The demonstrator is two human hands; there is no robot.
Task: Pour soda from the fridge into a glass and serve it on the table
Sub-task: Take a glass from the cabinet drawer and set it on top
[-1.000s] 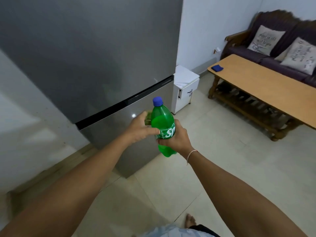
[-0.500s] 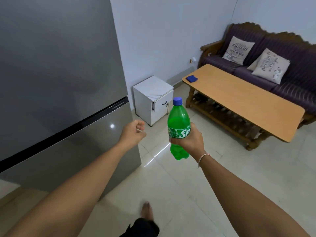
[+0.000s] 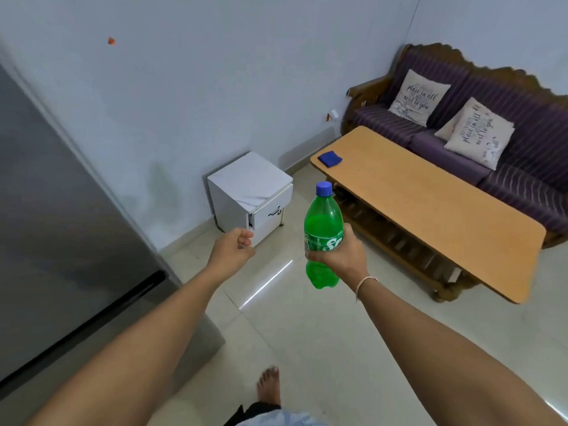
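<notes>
Tiled room: right hand [image 3: 341, 256] grasps upright green plastic soda bottle [image 3: 322, 222]; long wooden table [image 3: 430, 207] at two o'clock; left hand [image 3: 232, 250] loosely curled, empty.

White cabinet [image 3: 250, 192] against wall, purple sofa [image 3: 479, 130] with two cushions [image 3: 418, 96], blue cloth [image 3: 329, 158]

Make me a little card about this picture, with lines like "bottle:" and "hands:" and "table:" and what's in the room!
bottle: green soda bottle, upright, blue cap on
right hand: right hand grips the bottle around its label
left hand: left hand, fingers loosely curled, holds nothing
table: wooden coffee table with a small blue cloth near its far end
glass: none in view
fridge: grey fridge at the left, doors closed
other things: small white cabinet by the wall; purple sofa with two cushions
</notes>
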